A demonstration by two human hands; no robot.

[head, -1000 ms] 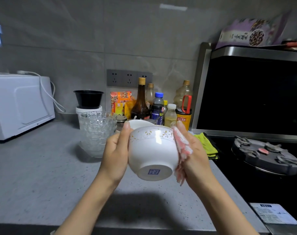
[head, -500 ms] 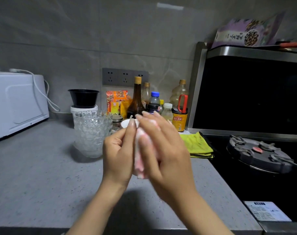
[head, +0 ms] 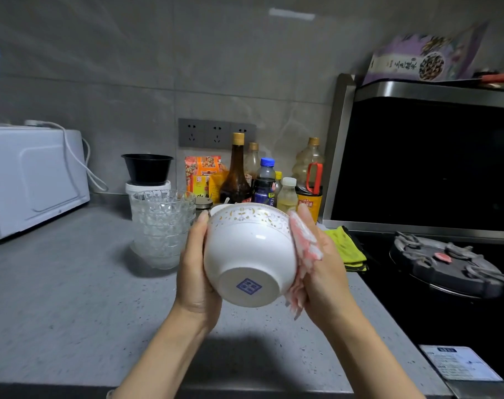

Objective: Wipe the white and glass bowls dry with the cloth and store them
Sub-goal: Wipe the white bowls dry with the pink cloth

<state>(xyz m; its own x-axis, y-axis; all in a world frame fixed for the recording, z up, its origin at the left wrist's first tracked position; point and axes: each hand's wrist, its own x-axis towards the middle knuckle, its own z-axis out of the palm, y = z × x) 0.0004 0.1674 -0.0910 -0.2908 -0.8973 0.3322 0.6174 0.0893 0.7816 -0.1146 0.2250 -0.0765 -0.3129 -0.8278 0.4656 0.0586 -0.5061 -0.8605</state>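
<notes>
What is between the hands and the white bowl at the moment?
Only the pink cloth: it lies between the right hand and the white bowl's right side. The left hand holds the bowl directly, nothing between.

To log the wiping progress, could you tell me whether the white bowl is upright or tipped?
Tipped: the white bowl shows its foot and blue mark to the camera, rim facing away.

Single head-worn view — wide-angle, facing forward and down across countertop point(head: 72, 298) toward back wall point(head: 129, 67) — close above near edge.
</notes>
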